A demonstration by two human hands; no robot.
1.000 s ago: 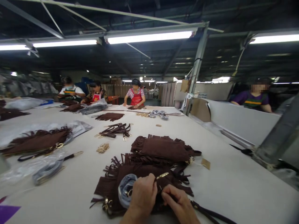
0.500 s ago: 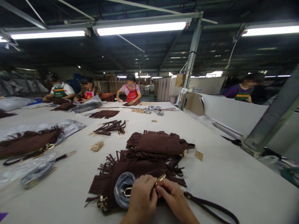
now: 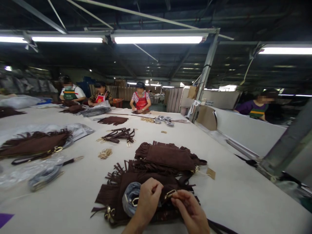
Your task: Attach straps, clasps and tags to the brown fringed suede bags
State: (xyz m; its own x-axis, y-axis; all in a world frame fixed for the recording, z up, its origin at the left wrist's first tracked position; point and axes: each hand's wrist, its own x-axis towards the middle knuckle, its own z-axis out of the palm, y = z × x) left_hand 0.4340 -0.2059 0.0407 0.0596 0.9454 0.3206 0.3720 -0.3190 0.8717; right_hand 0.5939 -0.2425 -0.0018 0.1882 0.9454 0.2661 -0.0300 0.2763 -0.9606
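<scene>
Both my hands are over a dark brown fringed suede bag (image 3: 129, 182) on the table. My right hand (image 3: 191, 208) pinches a gold snap hook (image 3: 170, 194) between thumb and fingertips. Trailing from under that hand to the lower right is a dark wrist strap (image 3: 219, 226). My left hand (image 3: 149, 198) is closed just left of the hook, apart from it; what its fingers hold, if anything, is hidden. Beside the left hand, a coiled strap in clear wrapping (image 3: 129, 198) lies on the bag, showing a gold clip.
Behind lies a second fringed bag (image 3: 168, 156) with a tan tag (image 3: 211, 173). Loose brown straps (image 3: 119, 135), a bundle of tags (image 3: 105, 153) and a wrapped strap (image 3: 46, 177) lie leftward. Co-workers (image 3: 141, 100) sit across the table. A metal post (image 3: 280, 139) stands at right.
My hands have drawn apart; the snap hook now shows only in my right hand. The wrist strap has slid lower, partly out of view. The camera view has shifted slightly.
</scene>
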